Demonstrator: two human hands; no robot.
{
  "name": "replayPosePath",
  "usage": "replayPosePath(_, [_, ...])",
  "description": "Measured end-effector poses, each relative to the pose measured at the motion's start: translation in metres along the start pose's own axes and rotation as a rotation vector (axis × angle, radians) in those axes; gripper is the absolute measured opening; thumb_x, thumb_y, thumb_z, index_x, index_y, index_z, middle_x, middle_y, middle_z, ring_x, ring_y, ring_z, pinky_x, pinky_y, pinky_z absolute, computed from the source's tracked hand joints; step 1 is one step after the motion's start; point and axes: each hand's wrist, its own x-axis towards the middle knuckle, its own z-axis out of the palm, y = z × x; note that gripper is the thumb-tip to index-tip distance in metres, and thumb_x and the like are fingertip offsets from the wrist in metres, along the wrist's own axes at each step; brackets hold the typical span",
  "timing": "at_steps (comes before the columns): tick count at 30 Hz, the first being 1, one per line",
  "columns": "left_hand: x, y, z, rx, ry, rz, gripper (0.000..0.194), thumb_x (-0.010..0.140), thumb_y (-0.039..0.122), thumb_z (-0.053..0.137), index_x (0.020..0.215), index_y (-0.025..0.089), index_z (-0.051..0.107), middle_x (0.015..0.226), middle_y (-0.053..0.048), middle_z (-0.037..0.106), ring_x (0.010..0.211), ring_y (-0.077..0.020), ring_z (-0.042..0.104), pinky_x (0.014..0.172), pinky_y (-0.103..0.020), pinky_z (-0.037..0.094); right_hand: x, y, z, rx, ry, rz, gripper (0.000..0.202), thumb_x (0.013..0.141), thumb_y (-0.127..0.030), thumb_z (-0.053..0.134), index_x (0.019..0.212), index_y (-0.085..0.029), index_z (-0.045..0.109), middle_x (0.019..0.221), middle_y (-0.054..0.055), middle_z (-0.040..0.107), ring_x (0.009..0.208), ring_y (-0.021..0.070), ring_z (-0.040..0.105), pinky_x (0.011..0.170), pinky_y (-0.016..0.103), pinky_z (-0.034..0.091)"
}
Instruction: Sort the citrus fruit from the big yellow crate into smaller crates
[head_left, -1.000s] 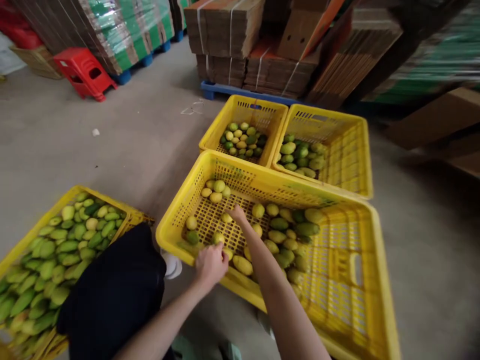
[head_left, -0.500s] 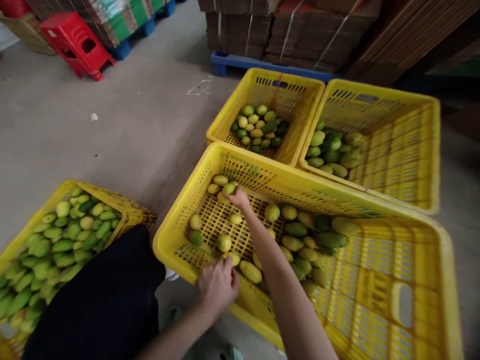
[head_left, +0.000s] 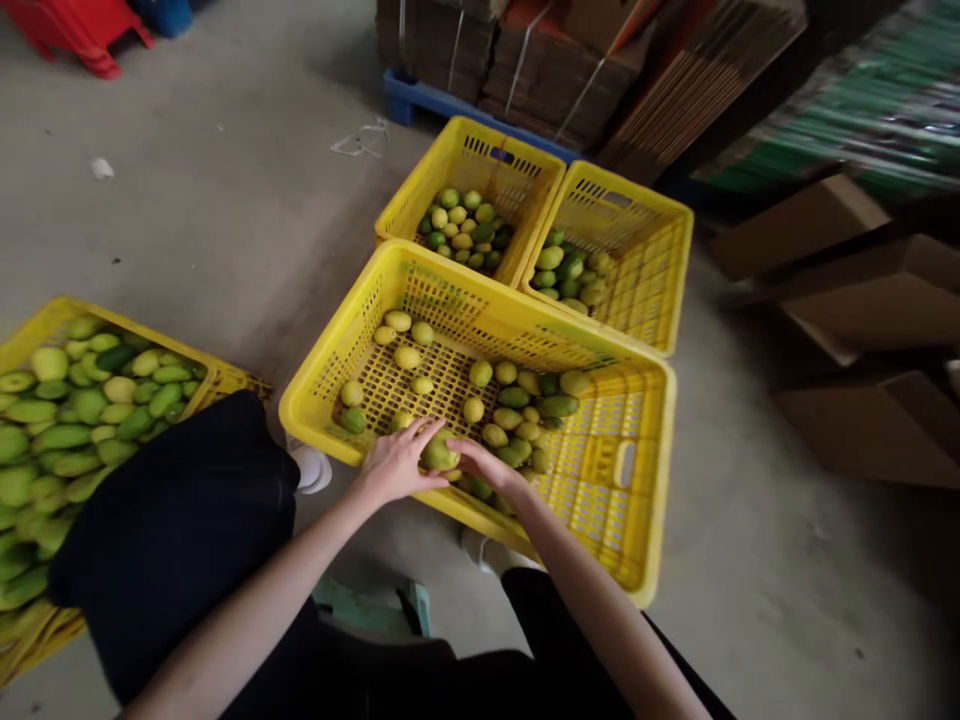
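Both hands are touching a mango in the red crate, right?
Not quite: the crate is yellow, not red. The head view shows the left hand and right hand touching one mango at its near edge.

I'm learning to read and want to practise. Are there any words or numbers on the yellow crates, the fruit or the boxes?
No readable words or numbers.
Yellow crate under the left hand and right hand: plain plastic, no label.
Fruit between the hands: no sticker.
Cardboard stacks: blank.
Green wrapped stack: too blurred to read.
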Motion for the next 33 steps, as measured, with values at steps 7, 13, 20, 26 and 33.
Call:
replayPosePath(7, [0.001,0.004,0.002,0.055,0.018,-0.125,0.072,0.085,0.054,0.066,0.148,0.029,0.043,0.136,-0.008,0.062,0.107,-0.0291,0.068,0.089,-0.034,0.052,0.042,-0.007,-0.012,-0.377,0.101,-0.153,0.04,0.099,-0.045,0.043,0.1,-0.017,0.071,0.088,0.009,0.076,0.088,0.0221,0.072,0.081,0.034,0.059])
replayPosePath(13, [0.002,0.007,0.003,0.084,-0.016,-0.178,0.071,0.083,0.058,0.064,0.146,0.029,0.045,0.126,-0.008,0.068,0.098,-0.029,0.07,0.082,-0.033,0.053,0.12,-0.017,-0.017,-0.819,0.338,-0.178,0.05,0.088,-0.015,0.058,0.137,-0.023,0.055,0.145,0.015,0.055,0.137,0.0302,0.048,0.11,0.045,0.043])
replayPosePath(20, [0.004,0.01,0.005,0.043,-0.013,-0.202,0.07,0.08,0.058,0.066,0.142,0.032,0.049,0.123,-0.008,0.07,0.098,-0.0287,0.071,0.082,-0.033,0.054,0.187,-0.019,0.016,-1.039,0.311,-0.119,0.056,0.081,0.003,0.055,0.133,-0.016,0.058,0.14,0.025,0.055,0.137,0.0353,0.047,0.111,0.052,0.035])
replayPosePath(26, [0.006,0.01,0.004,0.048,-0.005,-0.235,0.07,0.081,0.056,0.065,0.145,0.032,0.047,0.123,-0.008,0.069,0.099,-0.0289,0.071,0.083,-0.034,0.054,0.175,-0.015,-0.002,-0.881,0.431,-0.133,0.042,0.082,-0.005,0.059,0.122,-0.014,0.06,0.132,0.024,0.059,0.13,0.0352,0.051,0.108,0.05,0.038])
replayPosePath(33, [0.001,0.007,-0.002,0.059,0.057,-0.211,0.072,0.08,0.058,0.068,0.142,0.028,0.049,0.116,-0.009,0.072,0.102,-0.0314,0.071,0.086,-0.037,0.053,0.077,-0.059,-0.047,-0.542,0.604,-0.254,0.035,0.072,-0.034,0.079,0.098,-0.019,0.061,0.096,0.009,0.068,0.101,0.0289,0.063,0.095,0.042,0.05])
